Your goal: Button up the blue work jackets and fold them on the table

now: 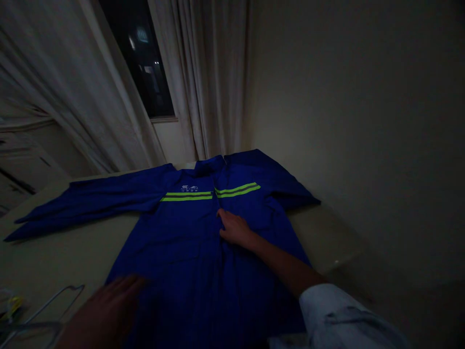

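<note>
A blue work jacket (174, 228) lies front side up across the table, its collar toward the wall and its sleeves spread to both sides. Yellow-green reflective bands cross the chest, with a pale printed logo (189, 188) above the left one. On the front placket, just below the bands, my right hand (236, 229) is curled with its fingertips at the jacket's front edge; fabric between them is hard to make out. My left hand (105, 310), smeared by motion, is stretched out flat over the jacket's lower left side and holds nothing visible.
The pale table (72, 257) runs back to the wall (345, 121). At its lower left lie a wire hanger (51, 303) and a small yellow item (15, 305). Long curtains (214, 72) hang beside a dark window (145, 63).
</note>
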Demonstrator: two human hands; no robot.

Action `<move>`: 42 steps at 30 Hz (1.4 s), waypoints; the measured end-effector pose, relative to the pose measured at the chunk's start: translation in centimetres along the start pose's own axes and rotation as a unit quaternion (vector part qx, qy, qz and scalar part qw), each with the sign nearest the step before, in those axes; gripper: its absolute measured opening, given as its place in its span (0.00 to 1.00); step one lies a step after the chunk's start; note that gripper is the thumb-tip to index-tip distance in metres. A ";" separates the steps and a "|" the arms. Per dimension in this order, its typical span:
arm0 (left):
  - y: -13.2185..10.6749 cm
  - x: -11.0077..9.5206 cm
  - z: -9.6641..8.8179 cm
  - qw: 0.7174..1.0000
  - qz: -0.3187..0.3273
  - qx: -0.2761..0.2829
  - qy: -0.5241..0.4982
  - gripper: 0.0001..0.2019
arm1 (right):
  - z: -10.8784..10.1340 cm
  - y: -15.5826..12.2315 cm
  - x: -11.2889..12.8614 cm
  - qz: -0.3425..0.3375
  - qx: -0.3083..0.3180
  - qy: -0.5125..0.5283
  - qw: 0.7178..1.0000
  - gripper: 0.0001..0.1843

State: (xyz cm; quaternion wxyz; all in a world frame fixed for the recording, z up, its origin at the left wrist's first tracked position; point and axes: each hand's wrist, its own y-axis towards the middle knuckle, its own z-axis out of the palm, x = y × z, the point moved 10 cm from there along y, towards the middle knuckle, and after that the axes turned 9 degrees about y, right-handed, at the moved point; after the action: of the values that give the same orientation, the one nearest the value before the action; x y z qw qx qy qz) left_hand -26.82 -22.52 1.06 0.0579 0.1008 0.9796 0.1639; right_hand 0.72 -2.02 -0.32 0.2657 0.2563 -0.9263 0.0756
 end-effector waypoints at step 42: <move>24.2 -7.5 13.4 0.936 -0.156 -0.095 -0.299 0.12 | -0.5 6.1 -1.6 -0.112 -0.172 0.010 0.979 0.07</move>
State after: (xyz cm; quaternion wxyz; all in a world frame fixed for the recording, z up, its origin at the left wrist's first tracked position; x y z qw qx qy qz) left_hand -13.20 2.41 -2.85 0.3826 -0.0150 0.9002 0.2075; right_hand -1.01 4.01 -0.74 0.3222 0.3078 -0.8881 -0.1126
